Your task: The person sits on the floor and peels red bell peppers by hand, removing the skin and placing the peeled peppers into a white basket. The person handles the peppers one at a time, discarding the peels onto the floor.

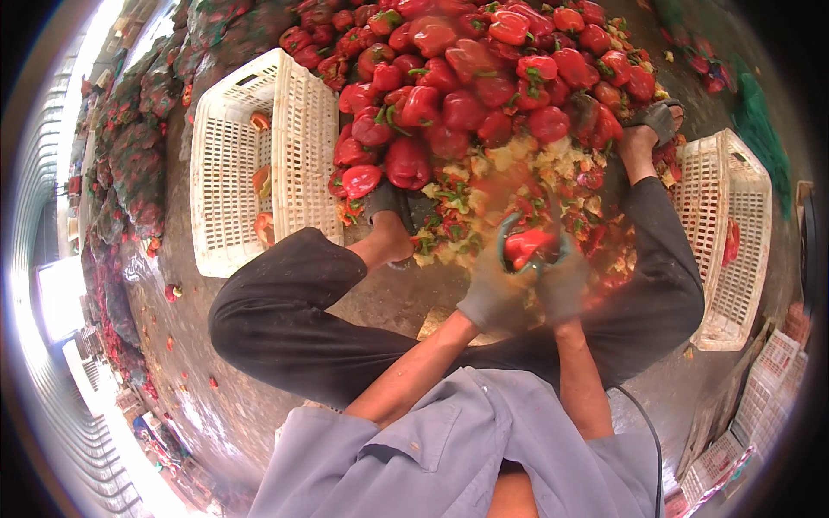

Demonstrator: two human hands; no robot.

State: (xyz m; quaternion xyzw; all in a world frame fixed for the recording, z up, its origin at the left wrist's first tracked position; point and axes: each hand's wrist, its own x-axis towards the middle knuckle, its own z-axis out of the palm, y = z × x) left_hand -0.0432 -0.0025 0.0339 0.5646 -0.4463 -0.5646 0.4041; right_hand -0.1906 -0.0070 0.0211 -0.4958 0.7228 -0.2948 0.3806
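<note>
Both my hands wear grey gloves with dark green fingers. My left hand is closed around a red bell pepper above my lap. Close beside it, my right hand is at the pepper's right side, its fingers curled; blur hides whether it grips the pepper or a tool. A heap of red bell peppers lies on the floor in front of me. Between my feet and just beyond my hands is a pile of pepper cores, seeds and green stems.
A white plastic crate with pepper pieces stands at the left, another at the right. Full mesh sacks line the far left. Green netting lies far right. A dark cable runs by my right side.
</note>
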